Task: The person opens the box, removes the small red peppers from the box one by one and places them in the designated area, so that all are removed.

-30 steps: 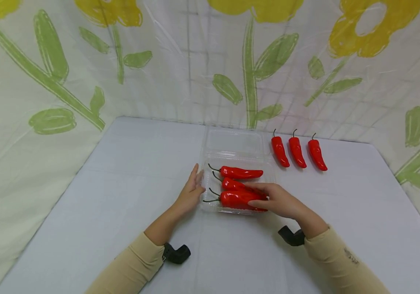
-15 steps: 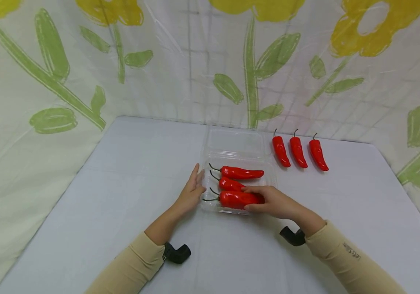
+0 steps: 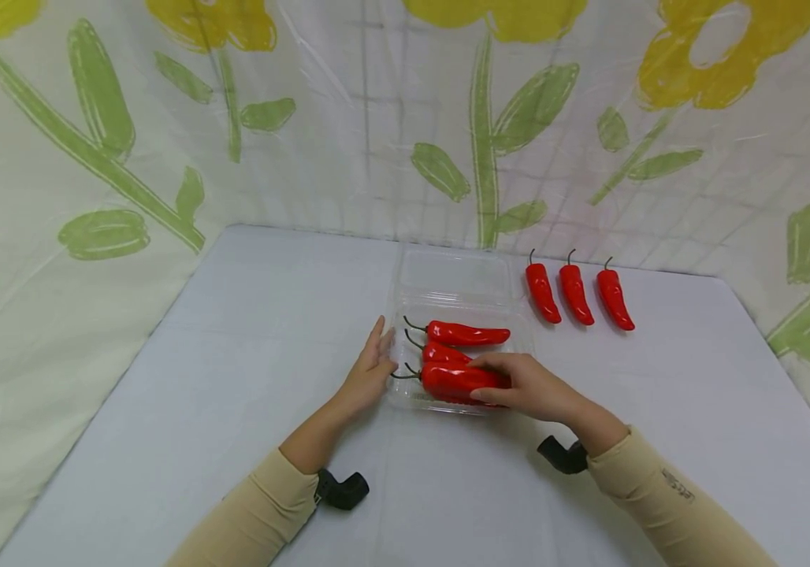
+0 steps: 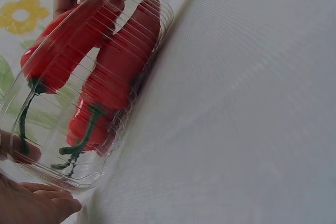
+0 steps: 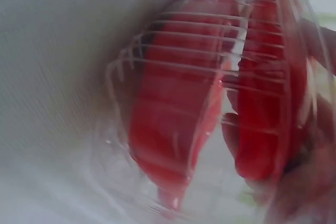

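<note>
An open clear plastic clamshell container (image 3: 522, 323) lies on the table with several red peppers inside. My left hand (image 3: 365, 376) holds its left side; in the left wrist view the wall sits between thumb and fingers. My right hand (image 3: 529, 386) grips a red pepper (image 3: 451, 379) by its tip end over the front of the container. This pepper overlaps another one below it. Behind it lie a second pepper (image 3: 440, 353) and a third pepper (image 3: 467, 333), stems to the left. In the right wrist view, my right fingers (image 5: 320, 45) show blurred through the plastic.
The container's lid (image 3: 456, 276) is folded back flat toward the curtain. To its right three loose red peppers (image 3: 541, 293) stand in a row, stems toward the curtain. A flower-printed curtain (image 3: 334, 157) hangs along the table's back edge.
My right hand has shifted slightly left, then a little back, with the pepper in its fingers. The pepper's stem now lies farther back. My left hand has stayed put.
</note>
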Available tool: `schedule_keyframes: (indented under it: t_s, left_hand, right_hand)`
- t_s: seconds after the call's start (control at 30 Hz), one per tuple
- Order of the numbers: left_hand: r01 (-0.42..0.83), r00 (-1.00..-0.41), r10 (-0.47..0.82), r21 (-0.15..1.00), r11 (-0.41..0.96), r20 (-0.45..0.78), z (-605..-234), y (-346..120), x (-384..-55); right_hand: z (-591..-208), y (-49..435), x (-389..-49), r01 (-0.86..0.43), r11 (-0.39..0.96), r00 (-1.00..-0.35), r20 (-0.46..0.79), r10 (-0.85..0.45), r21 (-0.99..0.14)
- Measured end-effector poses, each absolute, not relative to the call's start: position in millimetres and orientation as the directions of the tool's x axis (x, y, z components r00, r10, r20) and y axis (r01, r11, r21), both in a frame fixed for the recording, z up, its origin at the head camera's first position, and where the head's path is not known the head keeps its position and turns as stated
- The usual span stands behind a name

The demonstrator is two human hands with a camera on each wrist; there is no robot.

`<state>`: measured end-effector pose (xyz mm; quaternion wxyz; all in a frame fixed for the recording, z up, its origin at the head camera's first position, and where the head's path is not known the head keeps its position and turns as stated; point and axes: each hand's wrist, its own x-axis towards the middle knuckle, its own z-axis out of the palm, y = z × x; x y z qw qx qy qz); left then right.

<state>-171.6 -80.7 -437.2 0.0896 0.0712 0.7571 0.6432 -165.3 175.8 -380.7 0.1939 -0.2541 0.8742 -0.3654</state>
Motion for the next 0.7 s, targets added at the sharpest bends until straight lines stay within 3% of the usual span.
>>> schedule_keyframes:
  t_s: [0.5, 0.7]
  left_hand:
    - [-0.004, -0.971, 0.234, 0.991, 0.137, -0.036, -436.9, -81.2, -171.9]
    - [-0.002, -0.969, 0.244, 0.991, 0.134, -0.035, -435.8, -81.6, -171.5]
  right_hand:
    - [-375.0, 188.7, -158.1, -0.346, 0.548, -0.773, -0.1, -0.626, -0.761]
    - [-375.9, 195.7, -156.9, -0.282, 0.538, -0.795, -0.121, -0.595, -0.794]
